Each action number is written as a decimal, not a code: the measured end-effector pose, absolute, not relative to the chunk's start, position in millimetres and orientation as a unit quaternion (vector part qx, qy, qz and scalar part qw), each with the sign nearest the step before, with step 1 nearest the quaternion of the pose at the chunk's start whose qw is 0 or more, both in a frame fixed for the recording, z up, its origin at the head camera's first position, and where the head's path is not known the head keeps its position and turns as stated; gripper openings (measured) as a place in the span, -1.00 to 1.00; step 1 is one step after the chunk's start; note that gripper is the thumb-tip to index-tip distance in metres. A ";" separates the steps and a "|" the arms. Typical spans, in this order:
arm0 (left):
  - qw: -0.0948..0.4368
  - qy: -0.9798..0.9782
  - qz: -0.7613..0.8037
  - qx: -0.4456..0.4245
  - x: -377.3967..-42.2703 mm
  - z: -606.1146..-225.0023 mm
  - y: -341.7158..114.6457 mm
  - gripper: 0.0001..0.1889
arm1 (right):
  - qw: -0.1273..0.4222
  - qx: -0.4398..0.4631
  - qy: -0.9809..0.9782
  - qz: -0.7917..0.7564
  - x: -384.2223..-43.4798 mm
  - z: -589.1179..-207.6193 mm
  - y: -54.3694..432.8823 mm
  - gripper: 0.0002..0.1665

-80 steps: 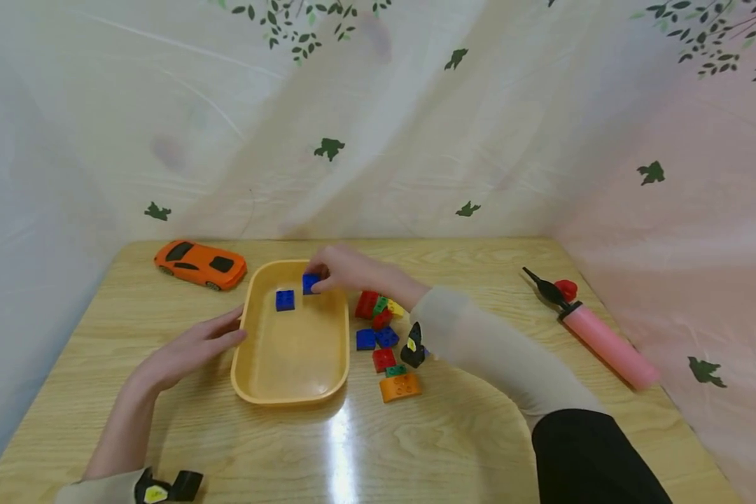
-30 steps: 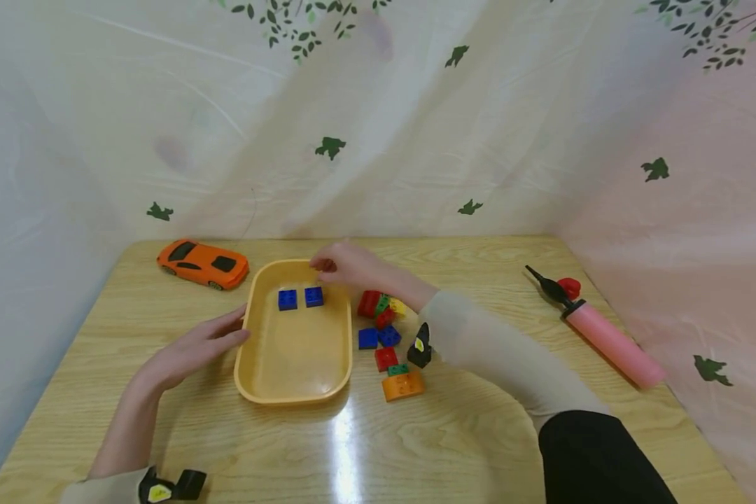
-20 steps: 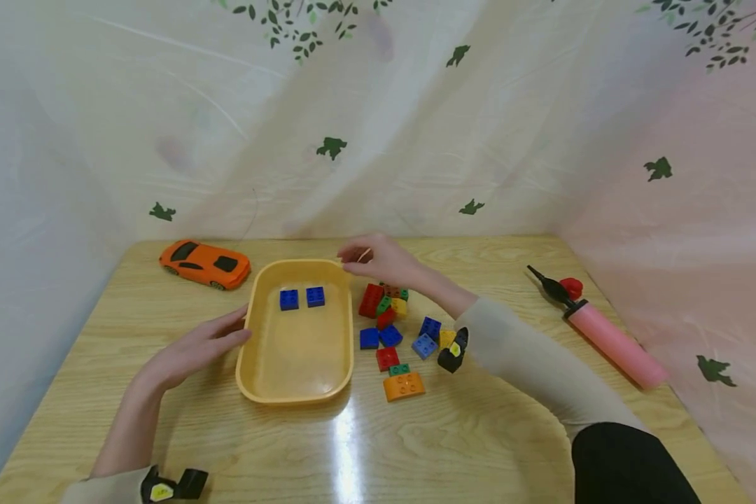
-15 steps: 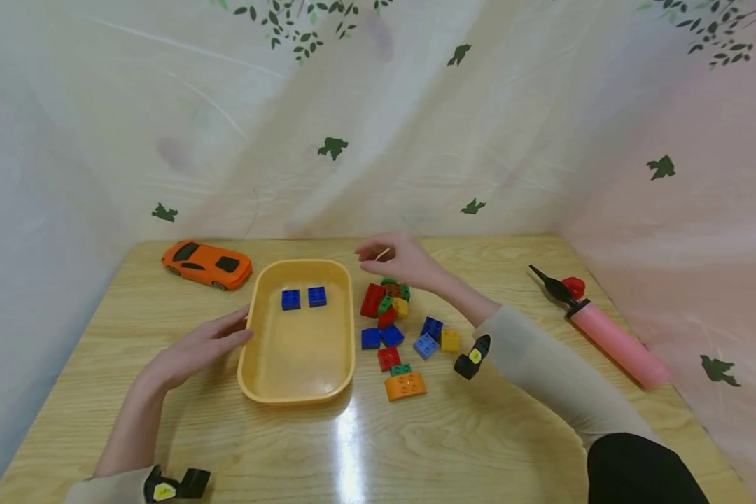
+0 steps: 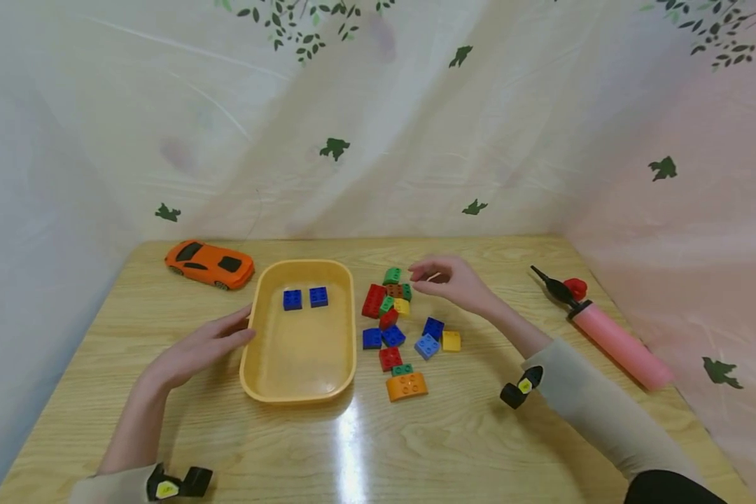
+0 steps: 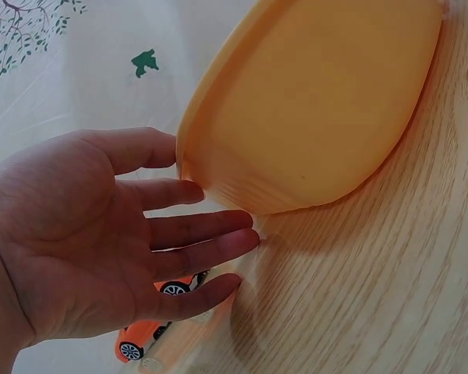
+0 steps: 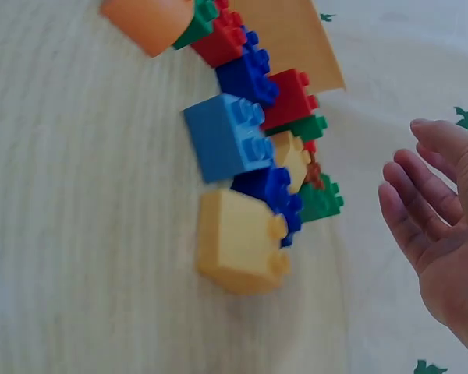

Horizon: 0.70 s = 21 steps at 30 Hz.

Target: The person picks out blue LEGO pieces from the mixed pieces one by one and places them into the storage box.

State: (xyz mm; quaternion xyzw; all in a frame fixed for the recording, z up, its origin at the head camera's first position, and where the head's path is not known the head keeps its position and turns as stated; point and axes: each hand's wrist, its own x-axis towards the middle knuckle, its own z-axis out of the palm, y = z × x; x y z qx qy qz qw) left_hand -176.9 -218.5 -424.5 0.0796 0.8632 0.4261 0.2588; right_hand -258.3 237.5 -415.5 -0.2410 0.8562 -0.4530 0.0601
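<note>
Two dark blue toy bricks, one on the left (image 5: 292, 299) and one on the right (image 5: 318, 297), sit side by side in the far half of a yellow tray (image 5: 299, 401). My left hand (image 5: 204, 346) touches the tray's left rim, its fingers extended; the left wrist view shows thumb and fingertips against the tray's outside. My right hand (image 5: 450, 281) hovers with loosely bent fingers and holds nothing. Nearest to it is a pile of bricks, among them a green brick (image 5: 393, 276), a red brick (image 5: 374, 301) and a yellow brick (image 5: 402, 306).
Nearer lie a light blue brick (image 5: 426, 346), a lone yellow brick (image 5: 451, 341) and an orange arched brick (image 5: 407, 386). An orange toy car (image 5: 210, 264) stands behind the tray on the left. A pink hand pump (image 5: 620, 348) lies at the right edge.
My right hand let go of the second blue brick inside the tray, lifted off and moved right, past the brick pile. The left hand has stayed at the rim.
</note>
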 end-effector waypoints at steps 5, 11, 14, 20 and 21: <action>0.256 0.864 0.427 0.081 -176.8 -425.1 -217.8 -0.16 | 0.084 -0.230 0.849 -0.469 -250.6 -427.7 252.7 -0.56; 0.255 0.862 0.431 0.083 -176.5 -424.2 -217.4 -0.18 | 0.102 -0.234 0.845 -0.470 -242.4 -439.4 266.1 -0.47; 0.253 0.864 0.428 0.083 -175.9 -423.2 -217.5 -0.18 | 0.107 -0.230 0.849 -0.463 -239.2 -443.1 271.5 -0.46; 0.253 0.864 0.427 0.085 -175.9 -423.6 -217.8 -0.17 | 0.131 -0.227 0.859 -0.439 -232.4 -447.9 280.1 -0.41; 0.253 0.863 0.429 0.085 -176.0 -423.6 -217.8 -0.17 | 0.138 -0.225 0.862 -0.433 -231.1 -448.7 280.8 -0.40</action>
